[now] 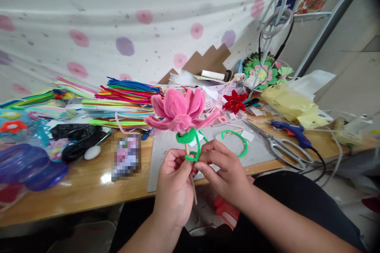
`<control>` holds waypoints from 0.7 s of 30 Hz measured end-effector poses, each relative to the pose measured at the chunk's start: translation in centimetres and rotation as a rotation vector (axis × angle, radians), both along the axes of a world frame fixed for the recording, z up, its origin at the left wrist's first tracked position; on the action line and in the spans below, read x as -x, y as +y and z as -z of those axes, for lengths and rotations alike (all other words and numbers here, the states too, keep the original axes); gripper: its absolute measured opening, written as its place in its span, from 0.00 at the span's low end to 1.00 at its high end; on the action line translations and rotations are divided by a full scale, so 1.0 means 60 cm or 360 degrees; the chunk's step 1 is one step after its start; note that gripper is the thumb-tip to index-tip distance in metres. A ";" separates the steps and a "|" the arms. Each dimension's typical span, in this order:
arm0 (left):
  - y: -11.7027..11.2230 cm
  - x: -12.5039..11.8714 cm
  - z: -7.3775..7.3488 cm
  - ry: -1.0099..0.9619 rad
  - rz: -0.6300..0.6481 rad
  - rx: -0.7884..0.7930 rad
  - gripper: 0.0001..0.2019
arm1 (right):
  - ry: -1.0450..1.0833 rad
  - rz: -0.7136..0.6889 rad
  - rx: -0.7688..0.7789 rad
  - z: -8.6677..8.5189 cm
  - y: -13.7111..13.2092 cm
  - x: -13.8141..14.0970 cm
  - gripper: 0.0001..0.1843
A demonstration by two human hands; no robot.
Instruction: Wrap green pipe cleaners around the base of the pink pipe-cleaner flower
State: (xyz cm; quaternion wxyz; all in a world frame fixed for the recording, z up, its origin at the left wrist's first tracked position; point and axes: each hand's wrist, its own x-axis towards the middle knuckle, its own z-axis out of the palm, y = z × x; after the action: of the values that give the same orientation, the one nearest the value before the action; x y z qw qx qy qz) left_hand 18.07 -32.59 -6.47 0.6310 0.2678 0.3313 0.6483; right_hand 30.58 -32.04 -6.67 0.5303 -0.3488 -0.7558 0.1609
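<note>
A pink fuzzy flower point(181, 108) stands upright on a thin wooden stick point(194, 191) in front of me. My left hand point(175, 182) pinches the stick below the bloom. A green pipe cleaner point(198, 146) is coiled under the petals, and its loose length loops down around the stick. My right hand point(224, 168) has its fingers closed at that loop, beside the left fingertips. The exact grip of the right fingertips is partly hidden. Another green pipe cleaner point(245, 142), curved, lies on the grey mat point(166, 158) behind the hands.
Bundles of coloured pipe cleaners point(127, 97) lie at the back left. Scissors point(285, 150) and a blue glue gun point(293, 130) rest to the right, with a trailing cord. A red flower point(234, 101) sits behind the mat. A purple translucent container point(32, 166) stands at far left.
</note>
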 end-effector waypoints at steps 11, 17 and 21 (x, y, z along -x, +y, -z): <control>0.025 0.021 -0.008 -0.0072 0.0028 0.0154 0.11 | -0.0231 -0.0442 -0.0123 0.000 -0.012 -0.006 0.06; 0.019 0.030 0.001 0.0003 0.0111 0.0017 0.10 | 0.0123 -0.0230 0.0305 0.008 0.024 -0.039 0.05; 0.014 0.026 0.005 0.0070 0.0212 -0.0007 0.08 | -0.0127 -0.0301 0.0406 0.017 0.037 -0.038 0.07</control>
State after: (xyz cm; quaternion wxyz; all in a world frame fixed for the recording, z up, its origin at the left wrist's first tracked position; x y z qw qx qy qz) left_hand 16.49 -31.77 -6.76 0.6646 0.3049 0.3252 0.5996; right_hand 32.83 -29.82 -7.67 0.4337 -0.3466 -0.7792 0.2908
